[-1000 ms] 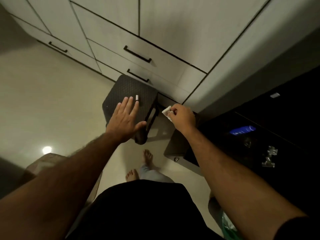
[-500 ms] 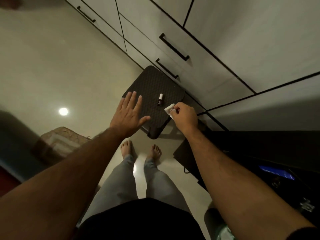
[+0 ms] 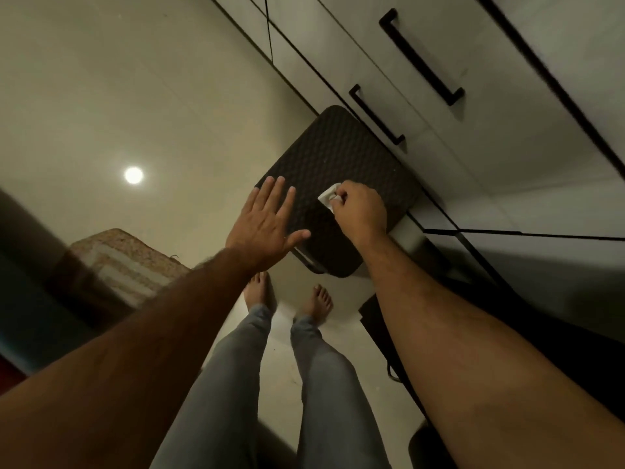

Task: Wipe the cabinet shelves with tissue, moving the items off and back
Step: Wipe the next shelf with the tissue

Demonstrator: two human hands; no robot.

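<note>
Covering bottle now, right hand (image 3: 360, 211).

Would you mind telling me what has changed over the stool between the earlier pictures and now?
The right hand, still pinching the tissue, has moved in over the stool, about where the small bottle stood; that bottle no longer shows, perhaps hidden under the hand. The view has tilted away from the dark open cabinet. The left hand stays flat, fingers straight, over the stool's near edge.
</note>
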